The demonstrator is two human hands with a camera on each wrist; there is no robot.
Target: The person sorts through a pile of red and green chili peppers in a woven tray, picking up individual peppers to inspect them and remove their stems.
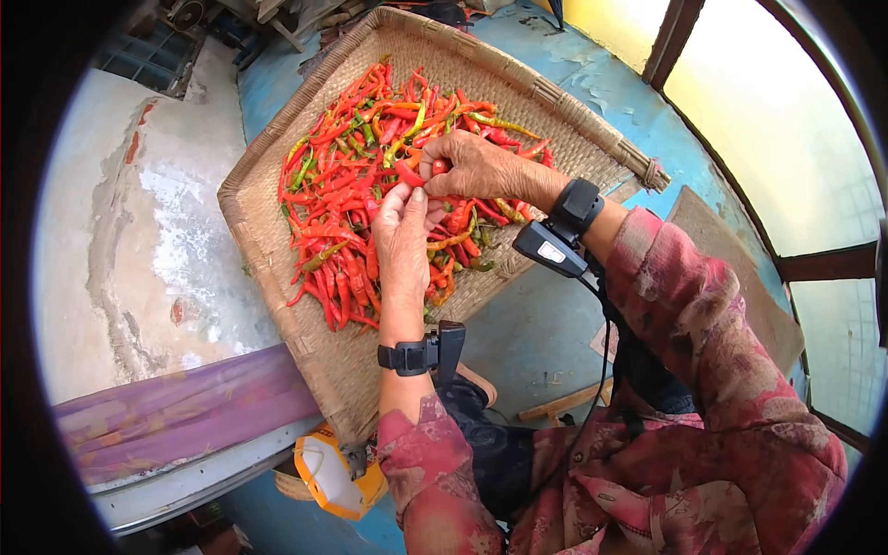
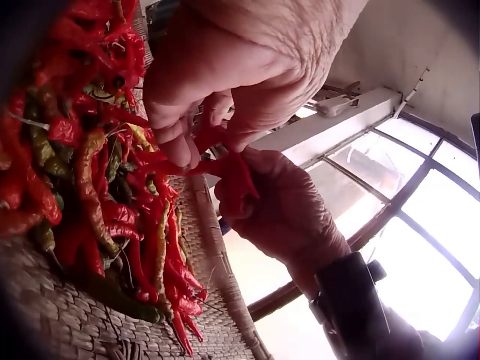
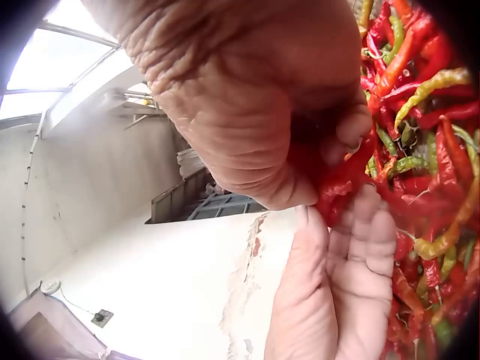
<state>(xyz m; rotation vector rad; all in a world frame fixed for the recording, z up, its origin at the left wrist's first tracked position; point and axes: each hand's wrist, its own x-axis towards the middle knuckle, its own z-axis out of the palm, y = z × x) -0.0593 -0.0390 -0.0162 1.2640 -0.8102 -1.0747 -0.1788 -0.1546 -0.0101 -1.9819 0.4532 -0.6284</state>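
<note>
Both hands meet above a heap of red, orange and green chili peppers (image 1: 338, 203) in a woven tray (image 1: 333, 356). The left hand (image 1: 404, 231) pinches a red pepper (image 1: 408, 173) between thumb and fingers. Close against it, the right hand (image 1: 472, 166) has its fingers curled round red peppers, one showing between thumb and fingers. In the left wrist view a red pepper (image 2: 238, 180) spans the left hand (image 2: 240, 67) and the right hand (image 2: 277, 210). The right wrist view has red pepper flesh (image 3: 337, 187) between the right hand (image 3: 247, 97) and the left fingertips (image 3: 364, 232).
The tray's raised rim (image 1: 546, 92) runs along the far side. A purple cloth (image 1: 185, 407) lies at the left by a worn wall (image 1: 166, 240). An orange and white object (image 1: 328, 476) stands below the tray's near corner. Windows (image 1: 768, 120) are on the right.
</note>
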